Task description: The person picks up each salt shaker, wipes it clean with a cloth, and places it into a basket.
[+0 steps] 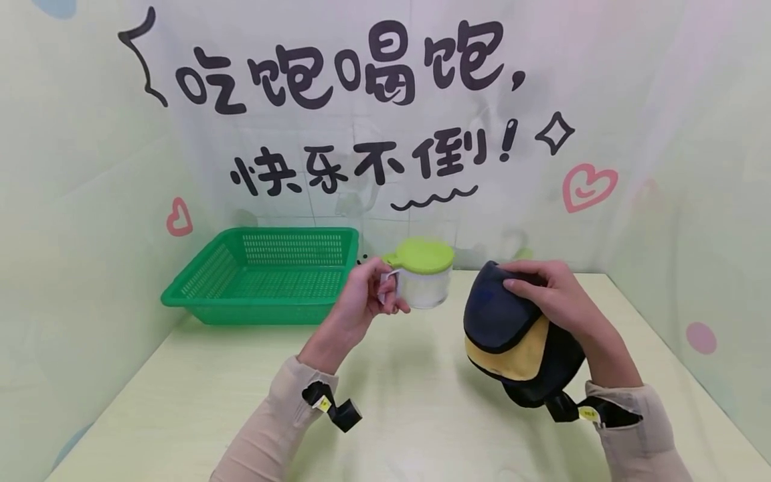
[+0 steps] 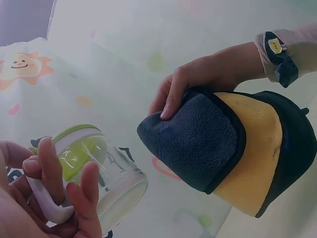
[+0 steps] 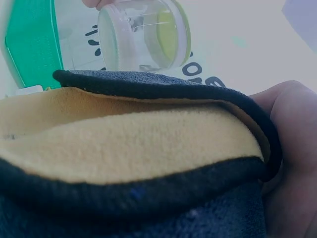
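My left hand grips the white handle of a clear seasoning jar with a lime-green lid, held up above the table. In the left wrist view the fingers curl through the handle, and the jar's see-through body tilts. My right hand pinches a folded cloth, dark blue on one face and yellow on the other, with black edging. The cloth hangs in loose folds to the right of the jar, apart from it. In the right wrist view the cloth covers most of the right hand.
A green plastic basket with slotted walls stands at the back left of the pale table. Behind it hangs a white printed curtain with black lettering, and similar sheets close off both sides.
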The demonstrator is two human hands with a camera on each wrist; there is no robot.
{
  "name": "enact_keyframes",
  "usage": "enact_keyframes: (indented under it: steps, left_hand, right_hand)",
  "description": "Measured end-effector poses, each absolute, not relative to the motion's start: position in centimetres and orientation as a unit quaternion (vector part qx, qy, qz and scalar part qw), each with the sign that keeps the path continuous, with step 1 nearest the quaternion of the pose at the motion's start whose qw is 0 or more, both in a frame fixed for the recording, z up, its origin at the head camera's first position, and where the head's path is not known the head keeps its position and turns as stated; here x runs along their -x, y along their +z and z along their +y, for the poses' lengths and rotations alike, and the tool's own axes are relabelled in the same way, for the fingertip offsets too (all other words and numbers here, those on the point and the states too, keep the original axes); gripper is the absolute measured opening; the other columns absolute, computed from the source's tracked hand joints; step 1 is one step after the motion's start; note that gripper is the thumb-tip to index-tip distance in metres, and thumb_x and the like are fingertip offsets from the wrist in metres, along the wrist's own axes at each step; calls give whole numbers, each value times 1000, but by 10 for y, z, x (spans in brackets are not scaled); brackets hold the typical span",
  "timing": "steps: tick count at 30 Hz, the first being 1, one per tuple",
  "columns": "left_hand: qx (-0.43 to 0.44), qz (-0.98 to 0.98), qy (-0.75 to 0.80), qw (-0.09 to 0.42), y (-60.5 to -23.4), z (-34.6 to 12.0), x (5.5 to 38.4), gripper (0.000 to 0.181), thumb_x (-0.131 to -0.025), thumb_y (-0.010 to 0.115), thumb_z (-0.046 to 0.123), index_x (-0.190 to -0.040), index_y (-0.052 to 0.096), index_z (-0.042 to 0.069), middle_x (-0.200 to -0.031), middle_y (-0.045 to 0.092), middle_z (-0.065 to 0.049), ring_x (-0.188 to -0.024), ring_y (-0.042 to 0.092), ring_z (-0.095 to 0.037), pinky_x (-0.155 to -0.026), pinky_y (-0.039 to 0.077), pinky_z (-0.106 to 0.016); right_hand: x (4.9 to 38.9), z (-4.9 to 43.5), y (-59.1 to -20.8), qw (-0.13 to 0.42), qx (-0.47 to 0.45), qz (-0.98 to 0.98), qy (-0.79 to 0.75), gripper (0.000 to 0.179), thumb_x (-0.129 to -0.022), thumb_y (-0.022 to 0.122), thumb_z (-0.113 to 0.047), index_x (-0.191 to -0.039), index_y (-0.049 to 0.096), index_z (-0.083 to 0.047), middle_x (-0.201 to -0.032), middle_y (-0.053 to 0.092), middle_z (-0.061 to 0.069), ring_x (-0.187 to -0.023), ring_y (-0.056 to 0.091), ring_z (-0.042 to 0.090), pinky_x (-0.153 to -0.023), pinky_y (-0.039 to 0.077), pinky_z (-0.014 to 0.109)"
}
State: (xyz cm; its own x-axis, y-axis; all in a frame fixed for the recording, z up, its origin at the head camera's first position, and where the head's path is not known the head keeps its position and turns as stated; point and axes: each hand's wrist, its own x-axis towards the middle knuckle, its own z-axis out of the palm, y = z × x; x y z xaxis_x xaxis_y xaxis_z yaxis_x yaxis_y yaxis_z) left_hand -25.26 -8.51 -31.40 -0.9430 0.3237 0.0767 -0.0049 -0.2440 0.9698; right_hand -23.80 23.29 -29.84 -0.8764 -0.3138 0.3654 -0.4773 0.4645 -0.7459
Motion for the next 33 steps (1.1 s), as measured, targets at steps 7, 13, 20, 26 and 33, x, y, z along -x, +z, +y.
enact_keyframes:
  steps: [7, 13, 20, 26, 33]
  left_hand:
    - [-111, 616, 777, 67, -319, -96, 253, 37, -91, 42, 25, -57, 36, 11, -44, 48, 1, -53, 64, -20, -61, 46, -31]
    - [-77, 641, 763, 38, -318, -127, 257, 38, -92, 41, 25, -56, 38, 12, -44, 49, 1, -51, 62, -20, -63, 52, -33]
    - [-33, 681, 732, 18, -312, -175, 269, 37, -96, 41, 23, -60, 42, 14, -49, 53, 2, -54, 64, -21, -70, 57, -37]
    - [28, 688, 725, 25, -307, -220, 288, 37, -99, 42, 24, -64, 48, 15, -51, 56, 3, -59, 68, -20, -64, 54, -29]
    - [148, 676, 722, 26, -301, -268, 317, 39, -101, 41, 29, -66, 49, 16, -55, 57, 4, -60, 71, -15, -53, 52, -24]
  right_hand:
    - [242, 236, -299, 88, -232, -850, 464, 32, -99, 65, -11, -129, 70, 0, -128, 70, 24, -104, 63, -10, -91, 48, 8]
    - [243, 238, -298, 88, -229, -852, 463, 33, -99, 65, -11, -130, 69, 1, -129, 69, 25, -105, 62, -12, -91, 47, 7]
    - [243, 240, -299, 90, -228, -850, 466, 32, -99, 65, -11, -129, 70, 1, -128, 69, 25, -104, 63, -11, -91, 48, 7]
    - [242, 239, -299, 91, -225, -849, 470, 31, -98, 66, -10, -127, 70, 2, -127, 69, 26, -103, 64, -10, -90, 48, 7]
    - [244, 236, -300, 77, -235, -848, 469, 31, -99, 65, -10, -127, 70, 1, -127, 70, 24, -105, 64, -9, -92, 48, 8]
